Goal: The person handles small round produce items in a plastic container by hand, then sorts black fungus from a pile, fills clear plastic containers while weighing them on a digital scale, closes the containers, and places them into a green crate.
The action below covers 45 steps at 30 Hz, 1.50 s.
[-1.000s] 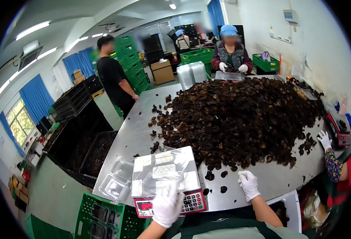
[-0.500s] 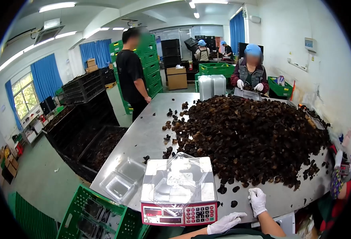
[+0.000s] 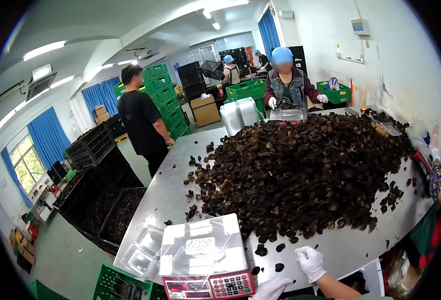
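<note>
My right hand [image 3: 310, 264], in a white glove, rests by the metal table's front edge with its fingers curled; whether it holds anything is hidden. My left hand [image 3: 271, 288], also gloved, is low at the bottom edge, just right of the scale [image 3: 208, 257], its fingers extended and holding nothing visible. On the scale's plate lies a clear plastic container [image 3: 195, 255]. More clear containers [image 3: 143, 252] lie left of the scale. A large heap of dark, wrinkled pieces [image 3: 300, 175] covers the middle of the table, with a few loose pieces [image 3: 279, 267] near my right hand.
Across the table [image 3: 173, 172] a person in a blue cap [image 3: 285, 82] handles a filled container. Another person [image 3: 140, 115] stands at the left. A co-worker's arm [image 3: 436, 175] is at the right. Black crates [image 3: 95, 145] and a green crate [image 3: 125, 285] are at the left.
My left hand has left the scale's front and moved right to the table edge. The view swung right and back. The person across has spread their hands apart.
</note>
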Each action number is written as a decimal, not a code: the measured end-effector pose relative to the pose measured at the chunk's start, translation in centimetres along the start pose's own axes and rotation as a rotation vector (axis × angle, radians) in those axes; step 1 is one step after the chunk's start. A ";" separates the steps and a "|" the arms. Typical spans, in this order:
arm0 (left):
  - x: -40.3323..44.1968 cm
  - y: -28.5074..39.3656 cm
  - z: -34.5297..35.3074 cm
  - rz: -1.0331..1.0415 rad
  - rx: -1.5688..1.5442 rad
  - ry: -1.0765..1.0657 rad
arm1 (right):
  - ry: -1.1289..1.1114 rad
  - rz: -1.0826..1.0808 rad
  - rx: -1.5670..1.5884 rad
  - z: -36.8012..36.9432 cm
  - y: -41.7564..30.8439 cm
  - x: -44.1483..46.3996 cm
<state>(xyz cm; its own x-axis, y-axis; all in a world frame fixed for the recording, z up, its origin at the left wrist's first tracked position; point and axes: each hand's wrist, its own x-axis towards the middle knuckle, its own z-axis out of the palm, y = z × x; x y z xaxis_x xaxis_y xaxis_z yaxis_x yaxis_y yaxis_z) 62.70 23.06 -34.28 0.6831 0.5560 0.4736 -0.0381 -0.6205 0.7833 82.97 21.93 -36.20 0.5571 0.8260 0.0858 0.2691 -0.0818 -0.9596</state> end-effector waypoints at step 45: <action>-3.3 -4.6 1.2 0.215 0.307 -0.118 | -0.045 -0.051 -0.068 -0.1 -1.2 -0.1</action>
<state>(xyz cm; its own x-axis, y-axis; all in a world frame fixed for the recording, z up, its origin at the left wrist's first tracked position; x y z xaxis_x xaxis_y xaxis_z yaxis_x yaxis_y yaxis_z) 61.54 23.42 -39.94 0.7634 0.3388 0.5500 0.0180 -0.8622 0.5063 82.66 21.85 -35.03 0.5059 0.8542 0.1201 0.3497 -0.0759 -0.9338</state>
